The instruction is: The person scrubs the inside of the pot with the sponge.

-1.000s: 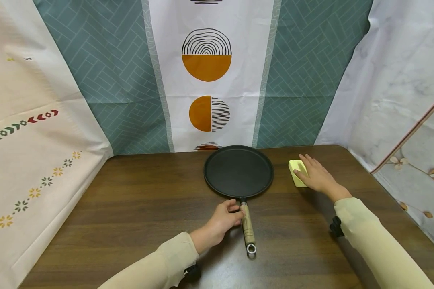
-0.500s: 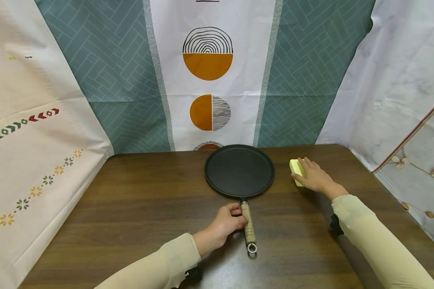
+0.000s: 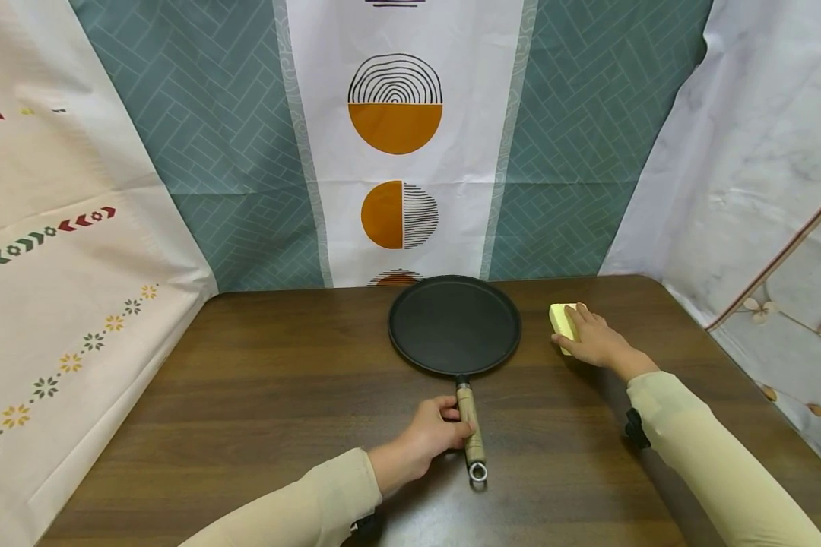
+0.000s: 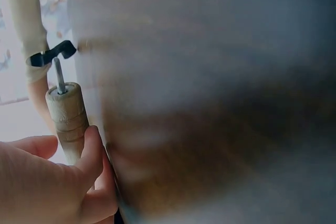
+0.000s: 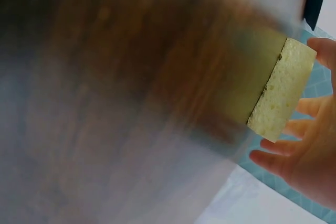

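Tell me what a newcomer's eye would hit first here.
Probably the black pan at the back of the table, its wooden handle gripped by the left hand. Then the yellow sponge right of the pan, the right hand at it. The orange half-circles on the cloth behind may catch the eye too.

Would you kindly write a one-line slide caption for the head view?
Left hand holding a flat black pan by its wooden handle, right hand at a yellow sponge.
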A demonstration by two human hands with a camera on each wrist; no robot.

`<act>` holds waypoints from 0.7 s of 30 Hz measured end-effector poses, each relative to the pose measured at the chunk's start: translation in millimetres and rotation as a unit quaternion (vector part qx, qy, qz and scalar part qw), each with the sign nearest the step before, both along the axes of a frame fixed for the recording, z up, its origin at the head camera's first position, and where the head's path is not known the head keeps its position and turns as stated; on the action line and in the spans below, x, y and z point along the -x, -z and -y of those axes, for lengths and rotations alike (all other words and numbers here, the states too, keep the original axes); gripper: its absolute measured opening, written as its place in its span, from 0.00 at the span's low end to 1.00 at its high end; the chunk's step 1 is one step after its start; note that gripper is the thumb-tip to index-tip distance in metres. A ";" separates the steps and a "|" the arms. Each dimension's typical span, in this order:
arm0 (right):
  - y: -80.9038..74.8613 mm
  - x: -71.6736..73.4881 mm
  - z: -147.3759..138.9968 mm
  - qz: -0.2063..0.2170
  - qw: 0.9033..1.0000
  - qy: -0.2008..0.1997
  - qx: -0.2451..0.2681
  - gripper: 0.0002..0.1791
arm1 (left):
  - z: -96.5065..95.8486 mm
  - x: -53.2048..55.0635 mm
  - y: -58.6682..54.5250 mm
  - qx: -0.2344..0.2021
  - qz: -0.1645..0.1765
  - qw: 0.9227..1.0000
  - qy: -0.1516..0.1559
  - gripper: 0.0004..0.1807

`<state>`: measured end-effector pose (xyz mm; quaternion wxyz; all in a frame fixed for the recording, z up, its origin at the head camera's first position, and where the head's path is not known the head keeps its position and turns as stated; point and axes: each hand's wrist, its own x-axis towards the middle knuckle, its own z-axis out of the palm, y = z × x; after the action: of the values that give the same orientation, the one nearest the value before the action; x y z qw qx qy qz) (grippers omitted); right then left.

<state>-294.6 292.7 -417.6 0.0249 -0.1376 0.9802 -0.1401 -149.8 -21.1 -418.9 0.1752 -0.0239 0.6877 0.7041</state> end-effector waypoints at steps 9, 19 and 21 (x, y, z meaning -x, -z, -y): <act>0.0 0.7 -0.9 0.004 1.000 -0.002 0.005 0.43 | 2.7 -5.0 -1.0 -0.003 -0.001 1.000 0.021 0.34; 0.7 1.5 -0.6 -0.013 1.000 -0.017 0.017 0.39 | 3.2 -4.9 0.3 0.007 0.004 1.000 0.026 0.35; 1.0 2.3 -0.9 -0.016 1.000 -0.020 0.017 0.39 | 3.0 -4.8 0.4 0.009 0.004 1.000 0.026 0.35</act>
<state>-297.0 293.6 -418.6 0.0097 -0.1596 0.9750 -0.1545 -145.0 -24.1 -419.3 0.1959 -0.0106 0.6940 0.6927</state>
